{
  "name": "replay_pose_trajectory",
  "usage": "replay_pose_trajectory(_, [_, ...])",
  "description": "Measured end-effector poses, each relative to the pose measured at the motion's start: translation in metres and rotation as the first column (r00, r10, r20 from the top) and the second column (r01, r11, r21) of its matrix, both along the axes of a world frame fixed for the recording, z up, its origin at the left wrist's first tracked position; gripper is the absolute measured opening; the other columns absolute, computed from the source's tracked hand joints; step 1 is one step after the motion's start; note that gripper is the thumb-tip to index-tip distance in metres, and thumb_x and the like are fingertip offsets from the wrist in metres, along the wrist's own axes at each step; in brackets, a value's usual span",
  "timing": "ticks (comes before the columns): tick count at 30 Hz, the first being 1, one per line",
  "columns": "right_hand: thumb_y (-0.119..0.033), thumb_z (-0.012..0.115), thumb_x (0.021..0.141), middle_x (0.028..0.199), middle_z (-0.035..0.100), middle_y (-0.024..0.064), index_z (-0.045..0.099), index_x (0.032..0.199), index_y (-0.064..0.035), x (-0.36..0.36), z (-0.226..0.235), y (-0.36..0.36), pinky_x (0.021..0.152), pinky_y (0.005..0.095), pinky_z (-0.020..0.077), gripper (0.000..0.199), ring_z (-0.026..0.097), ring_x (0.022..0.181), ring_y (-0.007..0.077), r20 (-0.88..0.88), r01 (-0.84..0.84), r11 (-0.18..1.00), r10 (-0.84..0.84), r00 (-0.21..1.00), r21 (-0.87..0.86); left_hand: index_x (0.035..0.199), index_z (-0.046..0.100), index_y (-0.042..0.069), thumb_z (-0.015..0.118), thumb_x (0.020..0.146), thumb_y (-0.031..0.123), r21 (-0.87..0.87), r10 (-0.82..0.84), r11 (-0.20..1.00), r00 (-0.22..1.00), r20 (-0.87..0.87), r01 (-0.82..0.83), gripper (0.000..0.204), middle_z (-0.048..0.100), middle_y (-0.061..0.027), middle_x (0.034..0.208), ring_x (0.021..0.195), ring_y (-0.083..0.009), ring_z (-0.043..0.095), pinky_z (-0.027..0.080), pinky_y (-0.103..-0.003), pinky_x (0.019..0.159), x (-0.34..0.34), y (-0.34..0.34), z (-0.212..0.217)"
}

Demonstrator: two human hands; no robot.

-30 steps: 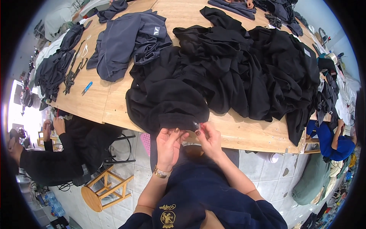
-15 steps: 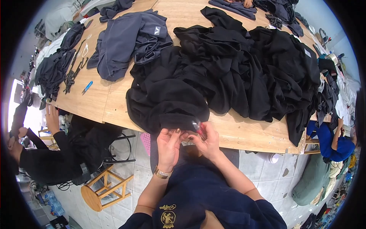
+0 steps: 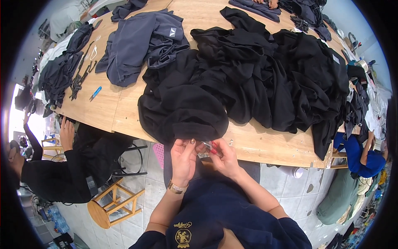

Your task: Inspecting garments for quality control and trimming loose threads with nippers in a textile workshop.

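A black garment (image 3: 182, 108) lies bunched on the wooden table (image 3: 265, 143), its near edge hanging over the front. My left hand (image 3: 182, 162) is closed on that edge, thumb pressed against the fingers. In my right hand (image 3: 226, 159) is a small pair of red-handled thread snips (image 3: 213, 147), the blades pointing left, close to my left fingertips and the cloth edge. Whether the blades touch the fabric cannot be made out. More black garments (image 3: 311, 79) are heaped to the right of the first one.
Folded dark-grey garments (image 3: 132, 47) and blue snips (image 3: 95, 93) lie on the left part of the table. A co-worker in black (image 3: 54, 178) is at the left, beside a wooden stool (image 3: 114, 203). Another person in blue (image 3: 365, 159) sits at the right.
The snips in my right hand have come down from an upright tilt and now point toward my left fingers. My left hand stays at the cloth edge. The left co-worker's hand has shifted.
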State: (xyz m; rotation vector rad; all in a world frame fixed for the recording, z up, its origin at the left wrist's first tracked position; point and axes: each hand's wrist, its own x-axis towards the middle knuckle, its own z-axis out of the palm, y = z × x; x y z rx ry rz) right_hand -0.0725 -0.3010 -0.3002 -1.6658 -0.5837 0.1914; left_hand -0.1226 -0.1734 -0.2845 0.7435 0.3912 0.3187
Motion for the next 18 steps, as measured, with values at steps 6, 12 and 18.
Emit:
replay_pose_trajectory(6, [-0.016,0.068,0.075,0.062,0.057,0.0092,0.055,0.082,-0.0019,0.006,-0.009,-0.014,0.050,0.0291,0.0451,0.020,0.060,0.054,0.0223,0.137,0.091,0.989,-0.075,0.988,-0.116,0.106,0.052,0.003,0.049,0.088,0.000,-0.027,0.006,1.000,1.000,0.021,-0.005,0.018,0.059,-0.0075,0.098,0.089,-0.0175,0.060,0.050,-0.032,0.080,0.002,0.002,0.001])
replay_pose_trajectory(12, [-0.020,0.075,0.068,0.061,0.054,0.0093,0.055,0.074,-0.0038,0.015,-0.012,-0.012,0.046,0.0321,0.0408,0.027,0.054,0.050,0.0264,0.467,0.175,0.954,-0.043,0.883,-0.242,0.104,0.052,0.003,0.051,0.088,0.000,-0.014,0.011,1.000,1.000,0.013,-0.011,0.016,0.059,-0.0067,0.097,0.090,-0.0171,0.059,0.049,-0.033,0.080,0.000,0.001,-0.002])
replay_pose_trajectory(18, [-0.025,0.074,0.068,0.058,0.051,0.0066,0.054,0.070,-0.0069,0.017,-0.011,-0.010,0.047,0.0322,0.0387,0.028,0.051,0.048,0.0243,0.557,0.194,0.941,-0.007,0.831,-0.278,0.102,0.052,0.003,0.052,0.087,0.000,-0.024,0.008,1.000,1.000,0.019,-0.007,0.015,0.058,-0.0056,0.094,0.087,-0.0164,0.059,0.049,-0.033,0.079,0.000,0.001,-0.001])
